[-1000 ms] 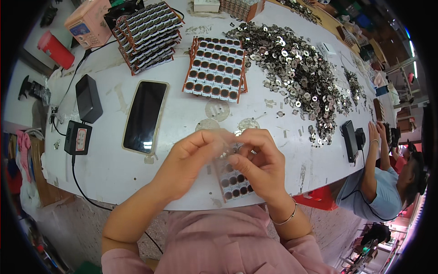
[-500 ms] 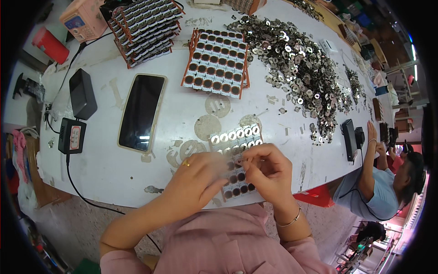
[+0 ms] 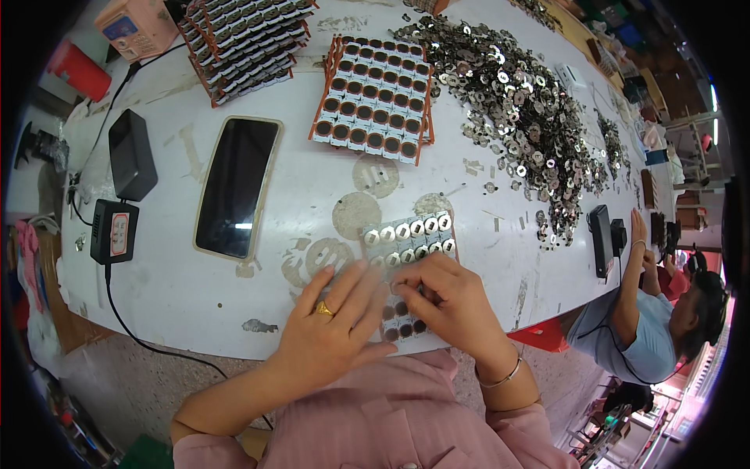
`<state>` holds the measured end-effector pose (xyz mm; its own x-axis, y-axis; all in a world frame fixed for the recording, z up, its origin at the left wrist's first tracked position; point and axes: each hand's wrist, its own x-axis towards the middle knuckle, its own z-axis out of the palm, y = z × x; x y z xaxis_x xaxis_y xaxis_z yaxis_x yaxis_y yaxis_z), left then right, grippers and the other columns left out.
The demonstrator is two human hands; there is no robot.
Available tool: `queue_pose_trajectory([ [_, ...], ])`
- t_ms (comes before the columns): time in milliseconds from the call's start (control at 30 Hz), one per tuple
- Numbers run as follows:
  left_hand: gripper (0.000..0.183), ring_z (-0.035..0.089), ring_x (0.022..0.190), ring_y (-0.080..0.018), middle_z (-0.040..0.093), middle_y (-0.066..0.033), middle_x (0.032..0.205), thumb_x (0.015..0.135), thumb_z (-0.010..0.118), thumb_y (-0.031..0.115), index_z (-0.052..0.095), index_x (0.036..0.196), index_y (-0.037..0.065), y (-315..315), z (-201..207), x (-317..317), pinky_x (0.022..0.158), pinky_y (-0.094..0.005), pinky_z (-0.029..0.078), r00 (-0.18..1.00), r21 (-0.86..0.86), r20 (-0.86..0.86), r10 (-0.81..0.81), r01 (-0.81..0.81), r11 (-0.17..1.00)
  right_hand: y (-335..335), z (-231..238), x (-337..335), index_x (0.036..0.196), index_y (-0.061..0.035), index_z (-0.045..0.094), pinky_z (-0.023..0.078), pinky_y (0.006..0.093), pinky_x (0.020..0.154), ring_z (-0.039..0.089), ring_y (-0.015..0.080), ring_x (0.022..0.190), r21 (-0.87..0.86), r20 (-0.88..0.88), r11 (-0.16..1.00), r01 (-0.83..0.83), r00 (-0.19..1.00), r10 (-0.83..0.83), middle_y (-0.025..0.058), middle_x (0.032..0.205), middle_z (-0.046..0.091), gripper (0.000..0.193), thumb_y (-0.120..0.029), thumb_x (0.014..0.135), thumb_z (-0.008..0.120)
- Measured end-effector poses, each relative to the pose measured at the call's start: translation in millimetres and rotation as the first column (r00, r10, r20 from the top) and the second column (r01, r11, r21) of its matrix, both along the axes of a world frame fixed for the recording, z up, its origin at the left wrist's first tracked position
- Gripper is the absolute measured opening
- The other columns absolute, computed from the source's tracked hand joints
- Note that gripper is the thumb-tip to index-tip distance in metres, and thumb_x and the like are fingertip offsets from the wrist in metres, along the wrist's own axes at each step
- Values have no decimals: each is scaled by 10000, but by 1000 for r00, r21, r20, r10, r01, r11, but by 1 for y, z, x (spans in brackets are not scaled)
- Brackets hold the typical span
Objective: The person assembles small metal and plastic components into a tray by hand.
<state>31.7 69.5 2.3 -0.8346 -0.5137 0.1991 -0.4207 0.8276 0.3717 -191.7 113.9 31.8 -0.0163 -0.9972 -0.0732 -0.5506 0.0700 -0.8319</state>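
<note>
A: How is the room laid out around the hands?
B: Bare white table [image 3: 164, 258] is left free beside the left hand [image 3: 332, 324]; close below both hands the near edge is met, so little room is given there. Beyond the right hand [image 3: 453, 301], to its right, a heap of metal pieces [image 3: 531, 117] is spread. Straight ahead of the grip, well apart, a stack of boards [image 3: 371, 102] is set; ahead and left, a phone [image 3: 238, 187].
A: And the piece being worked?
B: A single board [image 3: 410, 242] is partly covered by the right fingers.
A: The grip?
B: On the left, fingers are spread and blurred, with nothing seen held. On the right, thumb and fingertips are drawn close; whether anything is pinched cannot be told.
A: Which step?
B: Beyond the fingertips, silver discs [image 3: 402, 230] are seen in rows; nearer, dark circles [image 3: 401, 309] are left bare. Row-by-row placing is judged to be under way; careful centring seems called for, with finished rows left unbrushed.
</note>
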Motion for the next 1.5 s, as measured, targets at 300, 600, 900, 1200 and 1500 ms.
queue_pose_trajectory([
  [300,723,490,1457,-312,595,-159,1473,841,785,611,692,1260,29,1,-3,-4,1211,-541,345,1000,-2,2,-7,7,1000,12,-4,8,1062,-94,701,569,394,670,698,308,805,-31,-196,999,42,979,-47,87,982,653,207,-103,880,798],
  [600,770,483,1460,-346,563,-171,1471,808,833,581,652,1323,38,0,-1,-8,1203,-586,312,998,90,-59,-14,19,996,-21,3,-73,1107,-56,721,558,370,677,654,265,782,-249,-422,942,226,850,-316,105,904,671,204,-39,904,737],
  [900,802,491,1444,-365,561,-164,1432,764,871,560,652,1352,61,-3,4,-30,1202,-610,286,999,99,-36,-29,32,995,-50,-20,-113,1246,-57,716,593,374,770,680,287,977,-335,-788,940,-65,567,-241,111,1026,730,384,-34,863,711],
  [1200,582,567,1355,-327,648,-131,1327,875,835,323,641,1347,42,-11,18,-45,1180,-571,337,988,94,-153,18,-3,996,-32,-7,-118,1207,-57,738,602,300,805,745,186,884,-276,-316,948,158,917,-244,99,1017,749,374,73,857,716],
  [1500,288,689,1009,-247,752,-46,1049,862,833,139,721,1121,83,-24,13,-59,1007,-436,442,886,176,-451,108,-31,984,1,23,-61,1255,2,687,582,280,817,694,109,942,66,468,997,-49,884,12,24,1027,711,350,60,916,745],
])
